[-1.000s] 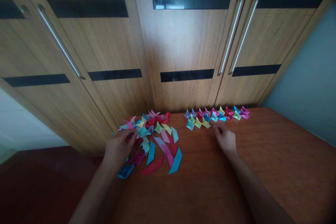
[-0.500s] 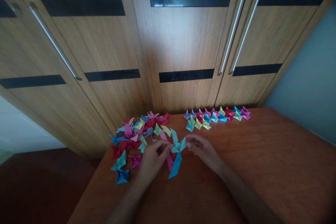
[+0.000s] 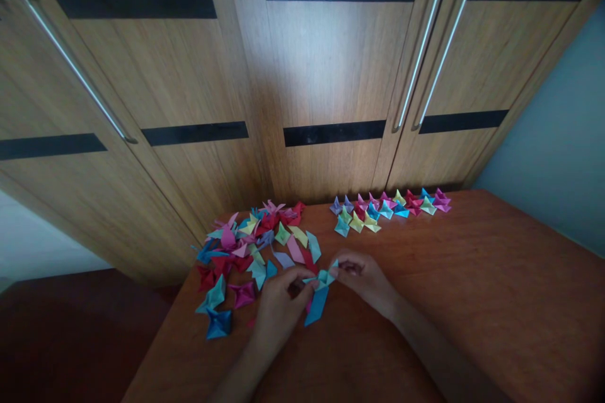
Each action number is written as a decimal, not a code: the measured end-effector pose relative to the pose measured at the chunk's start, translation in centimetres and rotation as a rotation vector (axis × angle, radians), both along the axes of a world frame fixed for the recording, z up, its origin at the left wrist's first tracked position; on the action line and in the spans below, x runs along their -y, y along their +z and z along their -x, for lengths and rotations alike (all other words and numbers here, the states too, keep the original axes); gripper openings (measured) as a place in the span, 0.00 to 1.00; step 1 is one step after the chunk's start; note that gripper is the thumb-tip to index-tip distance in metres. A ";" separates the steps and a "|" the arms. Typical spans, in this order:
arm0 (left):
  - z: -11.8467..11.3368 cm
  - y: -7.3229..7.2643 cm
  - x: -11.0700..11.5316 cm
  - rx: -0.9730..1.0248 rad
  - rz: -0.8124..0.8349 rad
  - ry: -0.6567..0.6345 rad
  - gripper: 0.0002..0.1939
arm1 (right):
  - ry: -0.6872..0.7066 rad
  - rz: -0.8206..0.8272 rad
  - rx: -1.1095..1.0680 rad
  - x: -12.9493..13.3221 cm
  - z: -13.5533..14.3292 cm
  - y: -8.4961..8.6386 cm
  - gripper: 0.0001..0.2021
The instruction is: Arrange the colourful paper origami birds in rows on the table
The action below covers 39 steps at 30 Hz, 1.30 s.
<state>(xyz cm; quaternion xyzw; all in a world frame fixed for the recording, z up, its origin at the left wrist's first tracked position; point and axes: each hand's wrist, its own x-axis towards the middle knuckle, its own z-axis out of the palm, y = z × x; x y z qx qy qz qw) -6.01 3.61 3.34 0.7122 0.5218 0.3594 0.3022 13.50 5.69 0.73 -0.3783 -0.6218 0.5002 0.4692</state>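
Dimly, I see the teal paper piece, its folds unclear, pinched between left hand and right hand, fingers curled in a narrow grip.

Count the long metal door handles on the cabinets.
3. One handle slants across the left door; a pair, and, stands side by side on the right doors. More may lie outside the view.

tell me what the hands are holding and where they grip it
Both hands pinch one small teal folded paper piece just above the table: the left hand at its left end, the right hand at its right end.
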 end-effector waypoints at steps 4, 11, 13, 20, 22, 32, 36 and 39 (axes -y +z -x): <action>-0.1 0.0 0.2 -0.031 -0.020 -0.011 0.07 | 0.063 0.012 0.028 -0.3 -0.3 -0.5 0.12; -0.2 -0.4 0.2 0.060 -0.017 0.010 0.09 | 0.037 0.048 0.053 -0.7 -1.1 -0.5 0.14; -0.1 -0.4 0.1 0.115 0.016 -0.017 0.09 | 0.046 0.087 0.038 -0.6 -1.4 0.0 0.16; -0.6 -0.3 0.3 0.249 0.125 -0.101 0.09 | 0.095 0.177 0.001 -0.5 -2.6 0.9 0.17; -1.0 -0.2 0.1 0.202 0.101 -0.120 0.08 | 0.078 0.174 -0.002 -0.8 -3.0 0.6 0.17; -8.3 2.3 -5.1 -0.126 -0.287 -0.321 0.07 | -0.305 0.085 0.908 -2.7 -9.3 -0.4 0.10; -13.6 2.6 -8.0 -0.435 -0.442 -0.367 0.07 | -0.237 0.097 1.030 -2.9 -11.0 -0.4 0.11; -16.7 2.2 -9.5 -0.539 -0.458 -0.358 0.08 | -0.296 0.147 1.140 -3.1 -12.2 -0.6 0.13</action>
